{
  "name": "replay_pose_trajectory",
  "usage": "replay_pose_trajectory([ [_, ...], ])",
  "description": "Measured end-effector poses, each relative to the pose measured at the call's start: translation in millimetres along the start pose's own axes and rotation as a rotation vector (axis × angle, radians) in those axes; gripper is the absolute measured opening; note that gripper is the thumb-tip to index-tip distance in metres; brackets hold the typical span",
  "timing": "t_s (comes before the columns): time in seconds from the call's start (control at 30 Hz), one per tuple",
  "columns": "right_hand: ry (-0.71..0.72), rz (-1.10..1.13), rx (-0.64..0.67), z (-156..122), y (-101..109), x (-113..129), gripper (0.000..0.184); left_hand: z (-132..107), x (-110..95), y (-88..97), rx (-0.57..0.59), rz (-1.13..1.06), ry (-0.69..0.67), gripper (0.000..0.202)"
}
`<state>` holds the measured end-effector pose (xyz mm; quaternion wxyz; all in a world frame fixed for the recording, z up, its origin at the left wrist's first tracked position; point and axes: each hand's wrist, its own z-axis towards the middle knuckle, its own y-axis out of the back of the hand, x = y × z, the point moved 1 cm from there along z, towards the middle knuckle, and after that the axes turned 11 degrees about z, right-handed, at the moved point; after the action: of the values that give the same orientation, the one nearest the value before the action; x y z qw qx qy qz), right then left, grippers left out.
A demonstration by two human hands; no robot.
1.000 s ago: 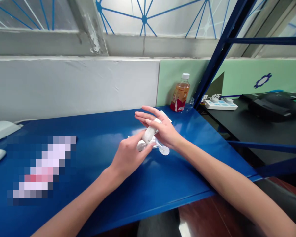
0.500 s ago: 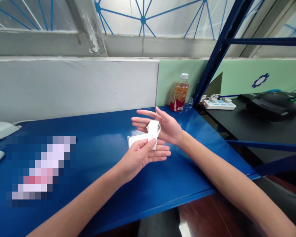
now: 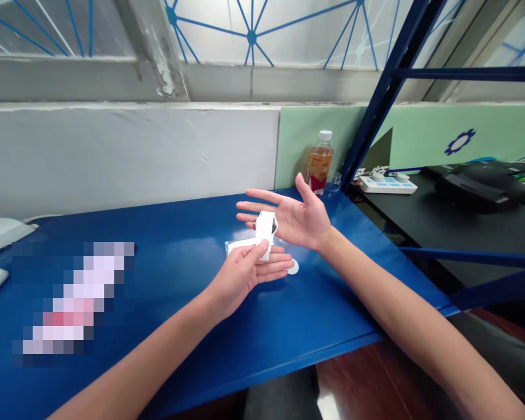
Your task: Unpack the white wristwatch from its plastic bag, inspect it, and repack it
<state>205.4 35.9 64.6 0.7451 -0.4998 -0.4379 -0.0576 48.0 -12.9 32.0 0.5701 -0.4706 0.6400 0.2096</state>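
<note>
Head view: white piece (image 3: 266, 224) pinched in left hand (image 3: 240, 275) by thumb, other fingers extended, above table (image 3: 324, 309). Right hand (image 3: 301, 220) spread wide, apparently nothing gripped; contact with piece can't be told. Current step looks like in-hand handling; thumb pinch should be kept secure.

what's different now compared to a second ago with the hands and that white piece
The right hand has shifted a little rightward and opened flat, its thumb lifted off the white piece; whether its fingers touch it is unclear. The left hand still pinches the piece, now less tilted, with its fingers stretched out rightward. The bottle and power strip stayed put.
</note>
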Motion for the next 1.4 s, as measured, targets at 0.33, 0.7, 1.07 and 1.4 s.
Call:
replay_pose_trajectory([
  [0.33, 0.046, -0.242, -0.037, 8.1, 10.9, -11.8, 0.041, -1.0, -3.7, 3.3, 0.052, 0.046, -0.025, 0.032],
  [0.7, 0.372, -1.224, -0.251, -26.4, 23.7, 14.4, 0.031, -4.1, -19.1, 35.2, -0.42, 0.819, -0.471, 0.047],
  [1.07, 0.293, -1.406, -0.424, -38.8, 61.9, 6.9, 0.023, 13.2, 3.3, 67.7, -0.129, 1.711, -0.498, 0.067],
  [1.4, 0.155, -1.41, -0.394, -34.8, 65.2, -2.4, 0.027, 16.9, 3.9, 67.0, -0.275, 1.608, -0.607, 0.057],
])
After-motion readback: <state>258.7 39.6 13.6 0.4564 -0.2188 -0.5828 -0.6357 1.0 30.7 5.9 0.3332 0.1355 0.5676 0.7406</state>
